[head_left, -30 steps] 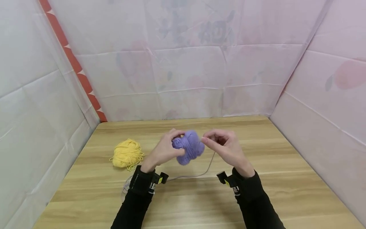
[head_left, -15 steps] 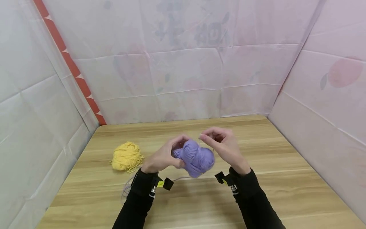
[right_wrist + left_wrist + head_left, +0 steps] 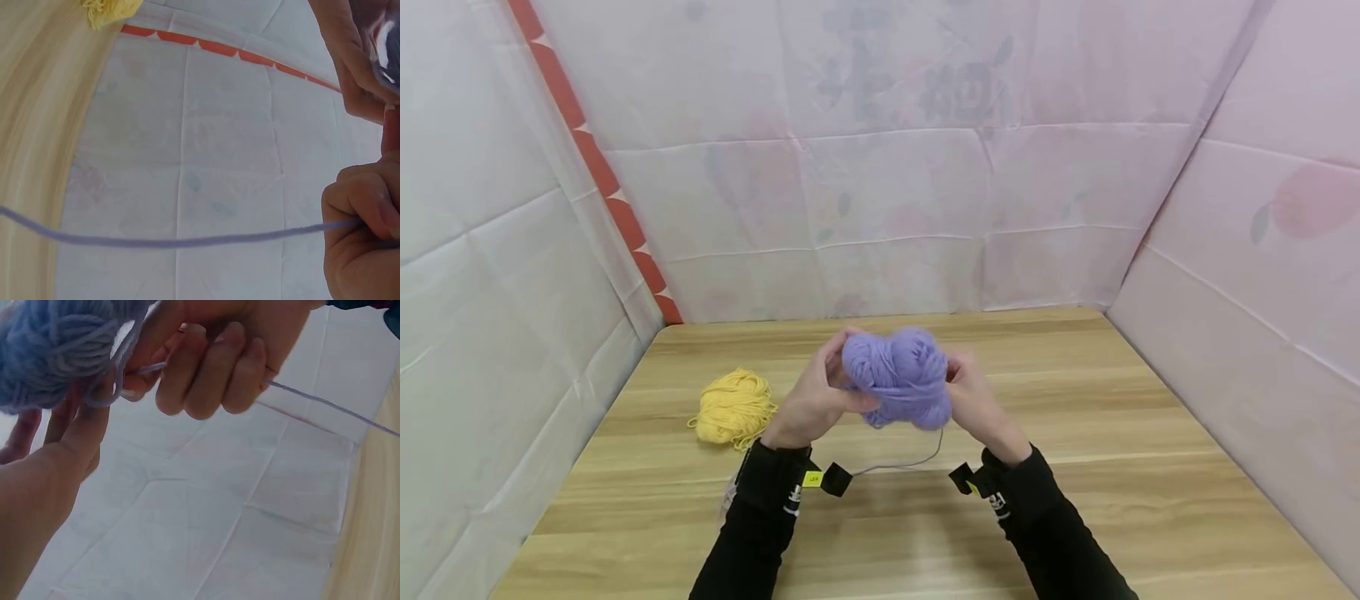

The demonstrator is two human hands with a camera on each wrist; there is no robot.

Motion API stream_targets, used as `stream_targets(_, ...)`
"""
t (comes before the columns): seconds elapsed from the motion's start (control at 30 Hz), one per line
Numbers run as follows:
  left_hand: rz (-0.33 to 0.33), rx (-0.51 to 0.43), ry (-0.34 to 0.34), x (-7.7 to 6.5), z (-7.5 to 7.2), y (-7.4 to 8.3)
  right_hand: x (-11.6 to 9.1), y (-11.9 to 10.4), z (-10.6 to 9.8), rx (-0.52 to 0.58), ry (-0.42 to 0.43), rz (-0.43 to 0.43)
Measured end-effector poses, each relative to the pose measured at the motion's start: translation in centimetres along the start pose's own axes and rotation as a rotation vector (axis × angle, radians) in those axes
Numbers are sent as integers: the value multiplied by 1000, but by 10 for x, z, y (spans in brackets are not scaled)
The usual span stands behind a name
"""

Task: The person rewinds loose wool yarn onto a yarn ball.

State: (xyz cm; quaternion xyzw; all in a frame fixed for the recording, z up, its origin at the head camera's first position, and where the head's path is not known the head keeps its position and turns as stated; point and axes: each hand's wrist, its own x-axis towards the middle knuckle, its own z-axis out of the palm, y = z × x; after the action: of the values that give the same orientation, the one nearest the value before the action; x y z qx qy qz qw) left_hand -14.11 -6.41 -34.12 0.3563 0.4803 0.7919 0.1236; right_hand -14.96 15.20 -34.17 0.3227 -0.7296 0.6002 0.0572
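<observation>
"How will the purple ball (image 3: 898,379) handle?"

"Light and soft, I'd judge: it should squash without breaking or slipping, though its wraps could snag. I'd take it round the middle, where the wraps cross."

"Where is it?"

"Held up above the table (image 3: 895,550). The left hand (image 3: 812,404) grips its left side; the right hand (image 3: 979,406), at its other side, has fingers curled round the loose strand (image 3: 175,243)."

"And the count?"

"One purple ball, two hands, one loose strand visible, one yellow ball (image 3: 734,408) lying on the table to the left. Loops (image 3: 728,493) beside the left sleeve (image 3: 751,521) are too hidden to count."
</observation>
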Motion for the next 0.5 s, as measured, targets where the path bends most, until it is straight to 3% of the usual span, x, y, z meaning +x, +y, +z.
stream_targets(0.17, 52, -7, 98, 1, 1, 4, 0, 3, 5, 5, -42, 14)
stream_targets(0.33, 69, -11, 237, 2, 1, 7, 1, 3, 5, 22, -57, 13)
stream_targets(0.5, 99, 15, 365, 2, 0, 12, 1, 1, 5, -36, -77, 46)
